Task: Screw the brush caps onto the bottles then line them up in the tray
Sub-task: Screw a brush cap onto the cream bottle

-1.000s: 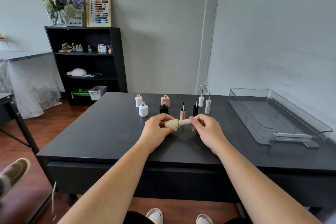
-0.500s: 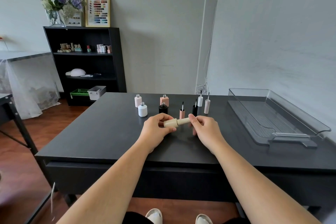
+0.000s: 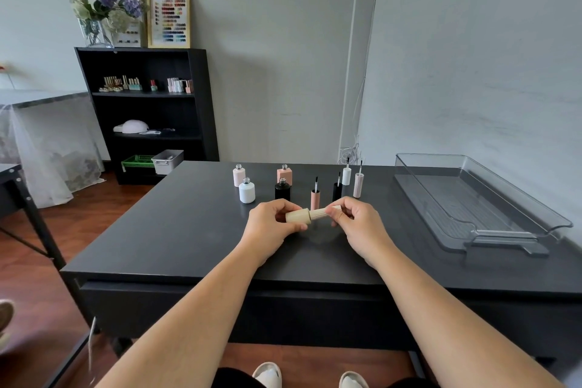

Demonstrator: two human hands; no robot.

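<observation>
At frame centre, the left hand is pinching the small cream cylindrical bottle sideways above the dark tabletop while the right hand is gripping its ribbed cream brush cap. Light, rigid, probably slippery; grip the ribs.

Cream bottle with ribbed cream cap, white bottle, black bottle, dark grey table.
</observation>
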